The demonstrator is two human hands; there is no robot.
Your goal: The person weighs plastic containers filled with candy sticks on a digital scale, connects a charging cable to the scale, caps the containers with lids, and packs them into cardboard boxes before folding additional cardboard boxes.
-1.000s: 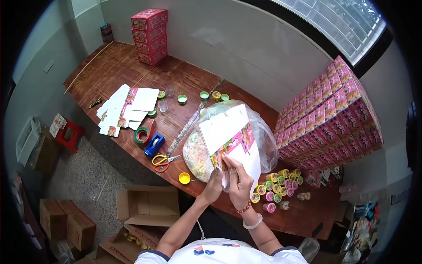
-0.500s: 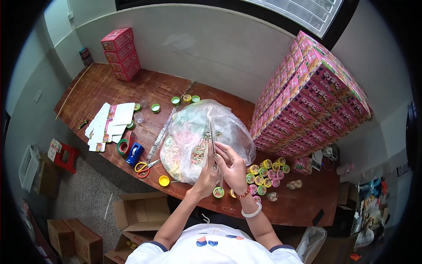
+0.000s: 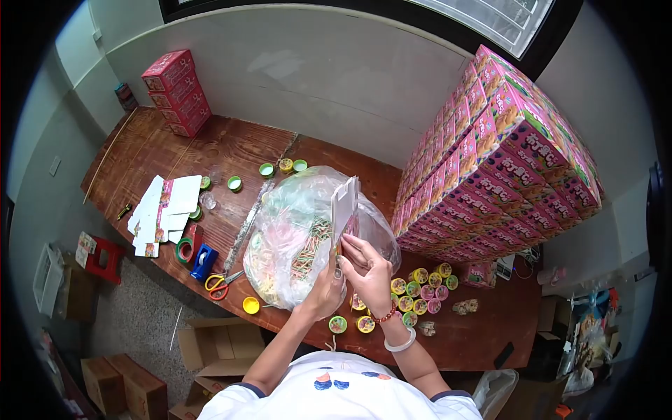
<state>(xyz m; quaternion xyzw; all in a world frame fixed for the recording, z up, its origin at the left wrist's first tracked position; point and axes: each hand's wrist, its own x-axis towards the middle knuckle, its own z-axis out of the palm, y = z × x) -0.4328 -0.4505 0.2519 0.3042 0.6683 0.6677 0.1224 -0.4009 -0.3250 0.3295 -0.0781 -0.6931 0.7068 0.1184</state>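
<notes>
The flat carton blank (image 3: 345,206) stands upright above the table edge, pinched at its lower end by both hands; a second ago it faced the camera as a broad printed sheet, then turned edge-on, and now shows a narrow folded face, so the folding into a box seems under way. The left hand (image 3: 323,290) is closed on its bottom corner, at 7 o'clock from the blank; the right hand (image 3: 367,269) grips it at 5 o'clock, fingers curled against the card. Behind it lies the clear plastic bag (image 3: 294,238) of coloured strands. At 4 o'clock sit the small round tubs (image 3: 420,290); at 2 o'clock rises the stack of pink boxes (image 3: 504,161). Scissors (image 3: 218,282) and tape dispenser (image 3: 203,260) lie at 9 o'clock
</notes>
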